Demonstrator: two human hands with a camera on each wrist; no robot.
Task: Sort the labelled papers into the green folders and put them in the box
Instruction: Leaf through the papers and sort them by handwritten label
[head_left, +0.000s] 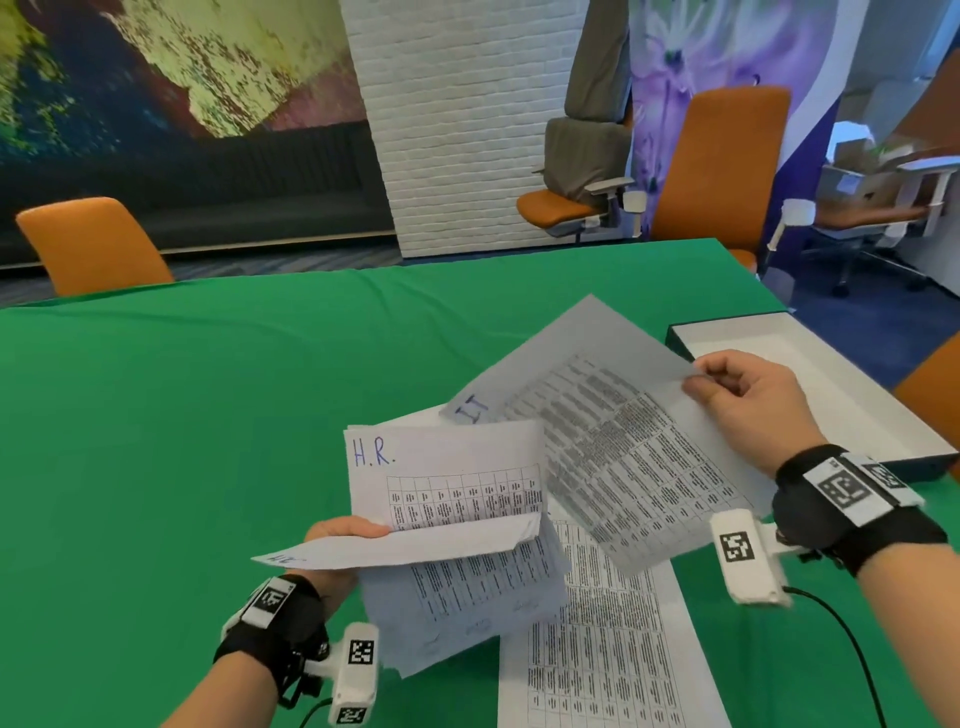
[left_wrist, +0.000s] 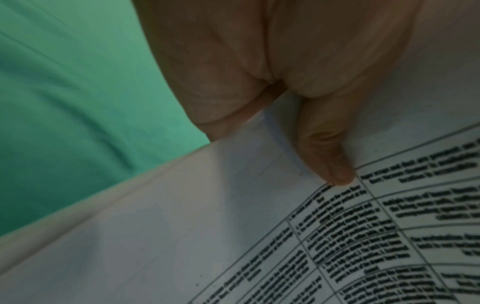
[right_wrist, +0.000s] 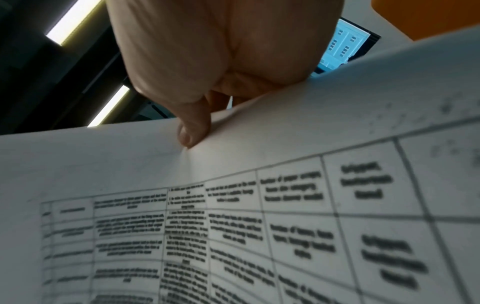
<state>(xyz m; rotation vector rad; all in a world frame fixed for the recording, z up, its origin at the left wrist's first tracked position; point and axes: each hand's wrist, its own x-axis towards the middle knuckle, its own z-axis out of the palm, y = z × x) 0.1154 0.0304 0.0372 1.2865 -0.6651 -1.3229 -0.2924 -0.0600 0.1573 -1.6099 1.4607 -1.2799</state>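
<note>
Left grip (head_left: 332, 551) pinches folded white "H.R." sheets (head_left: 447, 483) | right grip (head_left: 748, 395) pinches grey "IT" sheet's (head_left: 597, 405) 2 o'clock edge | green worktop (head_left: 182, 415) open toward 9 o'clock.

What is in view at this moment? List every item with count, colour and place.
H.R. papers: small bundle, exact count unclear, white with blue lettering, held up near centre, top sheet bent over.
IT paper: one, white printed table, lifted at centre right.
Papers on table: count unclear, white, lying under the held sheets.
Box: one, white inside with dark rim, open, right on table.
Tablecloth: one, green, over the table.
Chairs: several, orange, around the table.
Left hand: grips the H.R. papers.
Right hand: pinches the IT paper's edge.
</note>
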